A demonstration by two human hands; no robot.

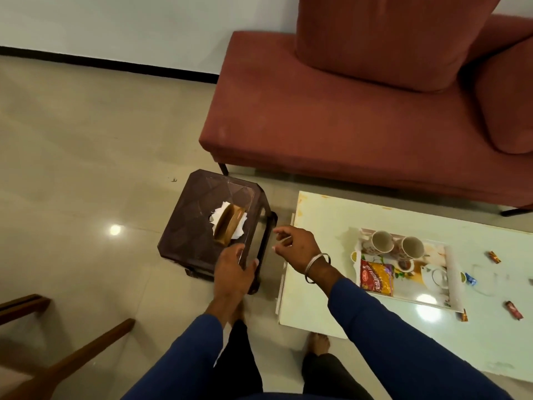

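A dark brown plastic stool (196,223) stands on the tiled floor between the sofa and the low white table. On its top sits a wooden napkin holder (226,228) with white paper napkins. My left hand (233,269) grips the stool's near edge, fingers on top and thumb against the side. My right hand (298,245), with a metal bangle at the wrist, hovers just right of the stool's right edge. Its fingers are loosely curved and hold nothing.
The low white table (323,284) at right carries a tray (452,275) with two cups (382,241), a white teapot (438,277) and a snack packet (377,277); wrapped sweets lie around it. A red sofa (317,125) stands behind. Wooden chair parts (72,362) sit at lower left. My bare feet are below.
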